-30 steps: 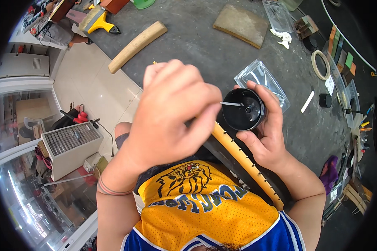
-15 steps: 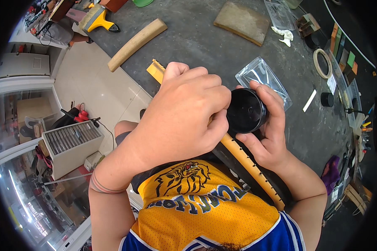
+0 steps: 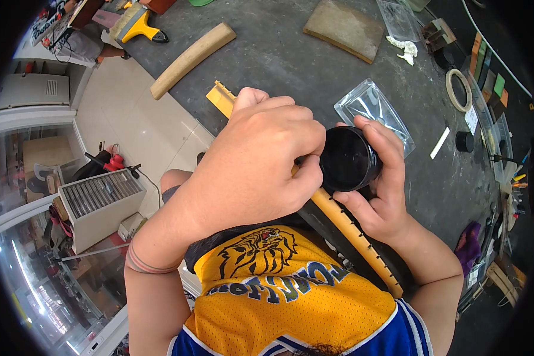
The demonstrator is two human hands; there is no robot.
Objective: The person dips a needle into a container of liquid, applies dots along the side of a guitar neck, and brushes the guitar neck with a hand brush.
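My right hand [image 3: 381, 178] holds a black round container [image 3: 345, 155] with its fingers curled around the rim. My left hand [image 3: 255, 157], fingers bent into a pinch, is against that container's left side; whatever it holds is hidden by the fingers. Beneath both hands a long yellow piece with a row of black marks along one edge [image 3: 353, 237] runs diagonally toward my body, its far end [image 3: 218, 98] showing beyond my left hand. A clear plastic tray [image 3: 365, 98] lies just past the container.
On the dark table [image 3: 267, 65] are a curved wooden bar [image 3: 193, 59], a yellow-handled brush [image 3: 139, 32], a stone slab [image 3: 343, 29], a tape roll [image 3: 457, 89], a small black lid [image 3: 464, 141] and a purple cloth [image 3: 469, 243]. A grey slatted box [image 3: 98, 207] stands at left.
My left hand has moved right onto the container. The thin strip seen inside the container a second ago is hidden now, and the yellow piece's far end has come into view.
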